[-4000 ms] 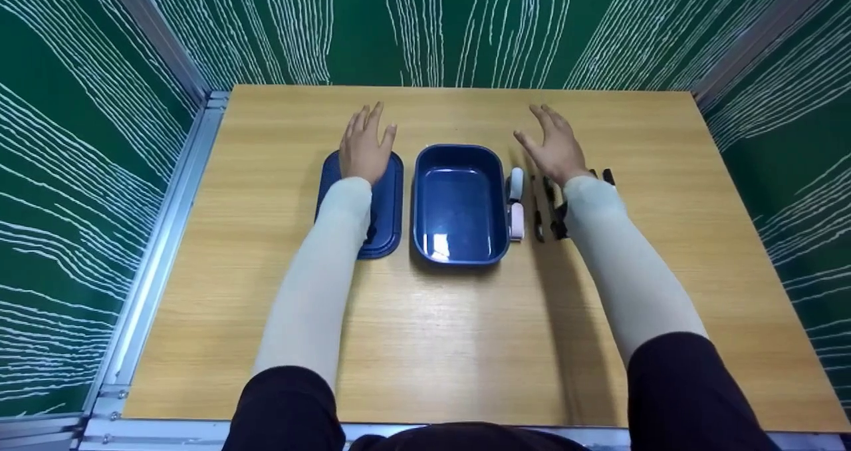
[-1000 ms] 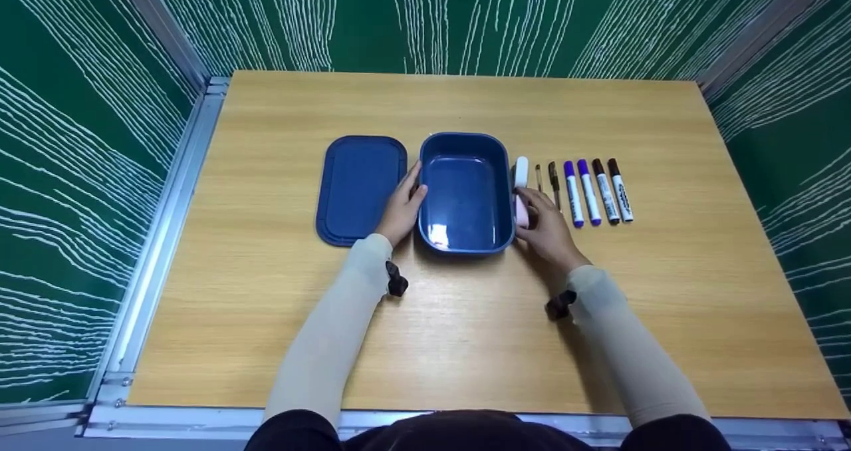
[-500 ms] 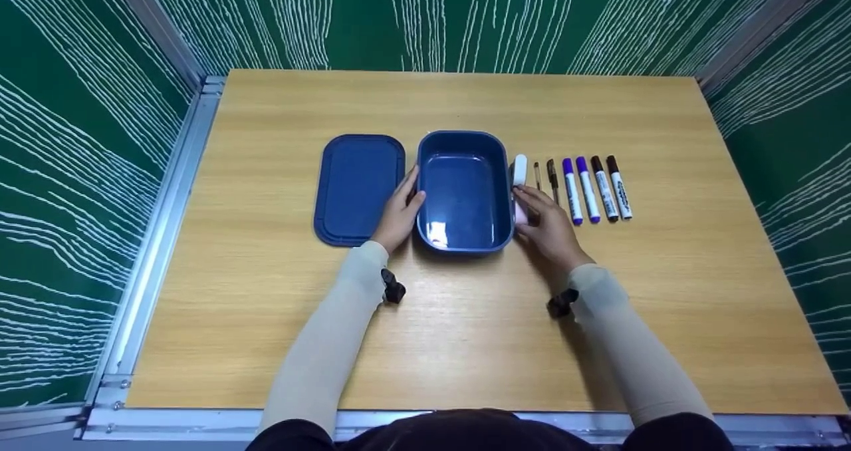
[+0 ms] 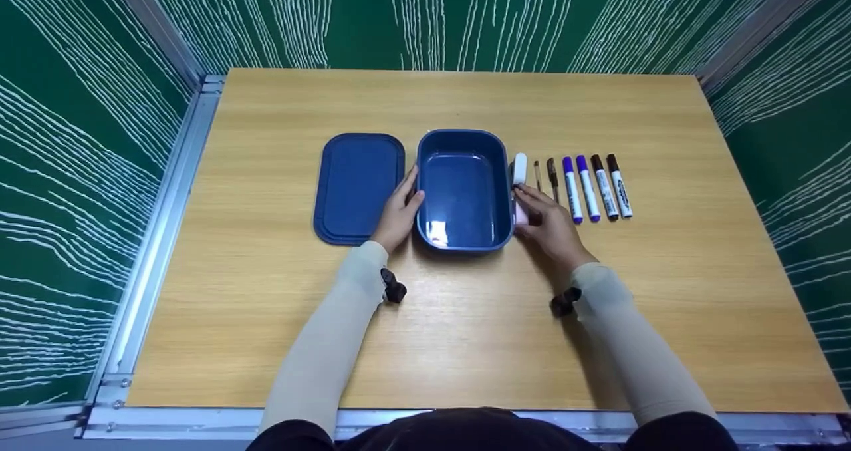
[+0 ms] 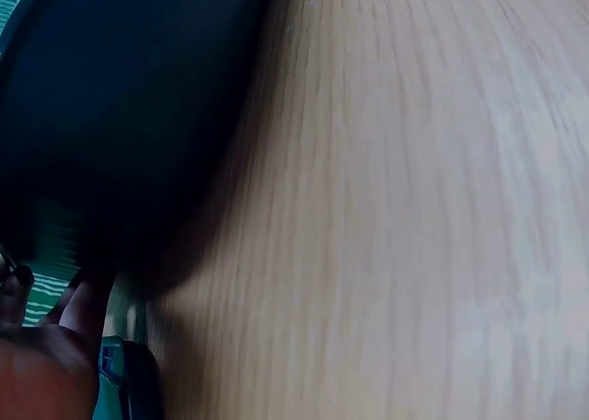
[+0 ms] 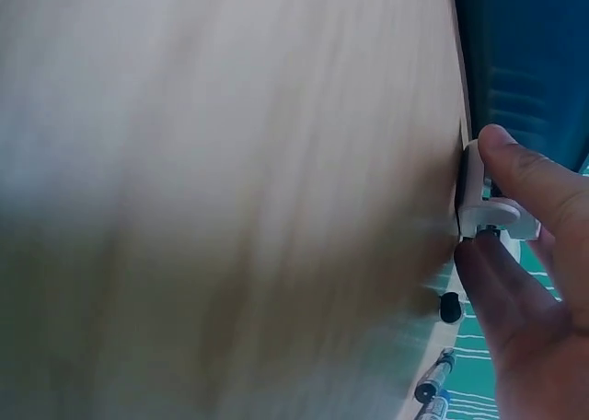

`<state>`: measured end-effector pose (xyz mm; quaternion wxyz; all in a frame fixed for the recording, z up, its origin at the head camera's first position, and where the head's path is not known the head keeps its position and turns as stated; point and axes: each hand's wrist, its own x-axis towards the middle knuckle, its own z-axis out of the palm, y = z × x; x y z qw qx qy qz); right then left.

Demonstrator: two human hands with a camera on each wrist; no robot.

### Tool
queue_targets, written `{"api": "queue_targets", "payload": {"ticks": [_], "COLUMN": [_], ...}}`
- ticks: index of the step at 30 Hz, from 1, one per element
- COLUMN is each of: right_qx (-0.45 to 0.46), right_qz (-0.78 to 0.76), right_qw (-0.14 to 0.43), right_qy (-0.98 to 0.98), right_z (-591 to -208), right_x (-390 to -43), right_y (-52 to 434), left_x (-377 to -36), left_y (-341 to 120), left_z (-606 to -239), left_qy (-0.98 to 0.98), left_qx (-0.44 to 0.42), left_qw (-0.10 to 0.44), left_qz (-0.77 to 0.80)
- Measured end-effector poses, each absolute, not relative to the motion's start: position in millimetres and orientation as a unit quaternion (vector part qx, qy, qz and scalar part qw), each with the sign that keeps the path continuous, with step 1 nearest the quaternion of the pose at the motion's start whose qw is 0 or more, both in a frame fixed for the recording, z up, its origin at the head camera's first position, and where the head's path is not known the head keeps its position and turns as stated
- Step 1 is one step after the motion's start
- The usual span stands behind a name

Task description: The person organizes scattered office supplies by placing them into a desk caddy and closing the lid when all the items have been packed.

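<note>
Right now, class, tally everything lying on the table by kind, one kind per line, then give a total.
Box: 1
Lid: 1
White and pink item pinched by the right hand: 1
Thin pens: 2
Purple markers: 2
Black markers: 2
Total: 9

We see a wooden counter edged by a metal frame, with green white-streaked walls around the counter.
</note>
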<state>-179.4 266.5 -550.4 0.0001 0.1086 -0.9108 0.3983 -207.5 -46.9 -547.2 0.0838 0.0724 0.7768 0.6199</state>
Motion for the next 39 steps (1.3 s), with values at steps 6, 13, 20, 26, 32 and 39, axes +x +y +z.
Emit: {"api": "queue_targets", "payload": {"ticks": [6,13,20,26,32,39], "right_qx": [0.088,0.074,0.093,0.090,0.085,0.088], "right_qz": [0.405,0.424,0.427,0.438,0.449,0.457], "right_qw": [-0.007,-0.005,0.004,-0.014,-0.021,-0.015], "right_qy": [-0.910,-0.903,-0.899,-0.894,-0.889,-0.885], "right_z": [-550.1,-550.6,-550.6,-548.3,-542.4,-536.9], "right_x": [-177.7,-176.5,-174.7,-173.7,-174.6,-175.6], "right_y": [268.2,269.7,271.6,272.5,272.1,272.9], "left_x": [-207.6,-206.9,-206.7,-205.8,-205.2,-204.8], "left_y": [-46.2,-45.6,-46.1,-46.4,-45.5,-44.9], "left_z": [-548.2,-547.6,-548.9,-549.2,-548.6,-548.2], "left_qy": [0.776,0.777,0.779,0.780,0.781,0.777], "left_qx": [0.069,0.074,0.080,0.079,0.076,0.075], "left_qw": [0.085,0.081,0.078,0.081,0.080,0.080], "left_qz": [0.621,0.620,0.617,0.615,0.615,0.620]}}
